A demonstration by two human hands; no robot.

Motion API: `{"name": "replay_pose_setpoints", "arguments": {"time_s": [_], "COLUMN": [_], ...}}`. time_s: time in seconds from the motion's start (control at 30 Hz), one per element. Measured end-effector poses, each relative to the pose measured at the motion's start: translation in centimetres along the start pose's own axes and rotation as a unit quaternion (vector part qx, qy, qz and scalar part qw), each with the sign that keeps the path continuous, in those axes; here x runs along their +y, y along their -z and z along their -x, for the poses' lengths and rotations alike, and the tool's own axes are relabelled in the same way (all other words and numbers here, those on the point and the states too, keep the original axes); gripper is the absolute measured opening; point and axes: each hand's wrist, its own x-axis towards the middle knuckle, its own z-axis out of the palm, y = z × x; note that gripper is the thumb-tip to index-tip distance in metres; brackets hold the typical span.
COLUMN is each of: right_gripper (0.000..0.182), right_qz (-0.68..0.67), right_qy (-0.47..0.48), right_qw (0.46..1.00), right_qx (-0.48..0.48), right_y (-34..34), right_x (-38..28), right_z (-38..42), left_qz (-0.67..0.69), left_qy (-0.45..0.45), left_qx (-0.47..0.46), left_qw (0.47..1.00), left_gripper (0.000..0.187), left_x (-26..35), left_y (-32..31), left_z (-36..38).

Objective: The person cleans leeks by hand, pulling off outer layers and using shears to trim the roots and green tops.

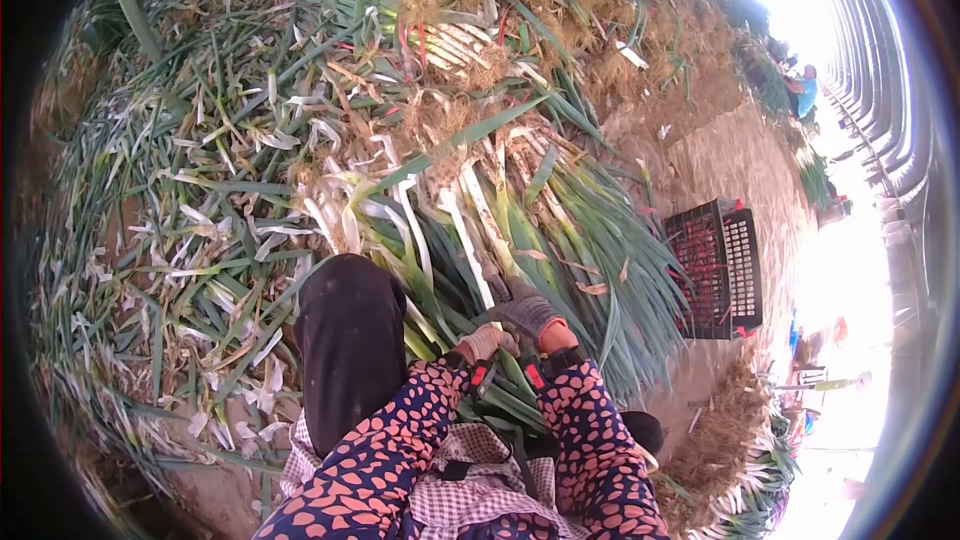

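Observation:
A long white-stemmed green onion [468,240] runs upright in front of me, its root end pointing away and its leaves passing down below my hands. My left hand [484,342], in a pale glove, is closed around its lower stem. Just to the right, my right hand [530,312], in a dark grey glove, is closed on the same stalk, fingers partly hidden. Beyond and to the right of both hands lies a thick heap of green onions [600,240], with long blue-green leaves fanning right. Several loose white stalks [405,230] lie just left of the held one.
Peeled leaves and scraps [220,220] cover the ground on the left. Bundled green onions [455,45] with brown roots lie at the back. A black crate [715,270] with red inside stands on the right. Farther off, a person in blue [803,92] is near the tunnel wall.

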Motion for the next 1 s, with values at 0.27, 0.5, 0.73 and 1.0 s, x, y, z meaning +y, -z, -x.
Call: {"name": "replay_pose_setpoints", "arguments": {"time_s": [0.27, 0.5, 0.73, 1.0], "right_gripper": [0.070, 0.082, 0.081, 0.081], "right_qz": [0.048, 0.014, -0.004, -0.029], "right_qy": [-0.019, -0.062, -0.061, -0.087], "right_qw": [0.999, 0.998, 0.998, 0.995], "right_qx": [-0.018, -0.018, 0.002, 0.047], "right_y": [-0.6, -0.7, -1.8, -0.7], "right_x": [3.5, 9.8, 11.6, 10.1], "right_z": [7.4, 15.4, 16.9, 15.1], "left_qz": [0.074, -0.034, -0.434, -0.316], "left_qy": [0.125, 0.006, -0.107, -0.036], "left_qx": [0.056, 0.465, 0.603, 0.402], "left_qw": [0.988, 0.884, 0.660, 0.859], "left_gripper": [0.027, 0.045, 0.042, 0.037], "left_x": [-6.1, -2.2, 2.9, -0.3], "left_y": [2.7, 4.0, 4.3, 0.7], "left_z": [-3.2, -3.0, -1.2, -8.1]}}
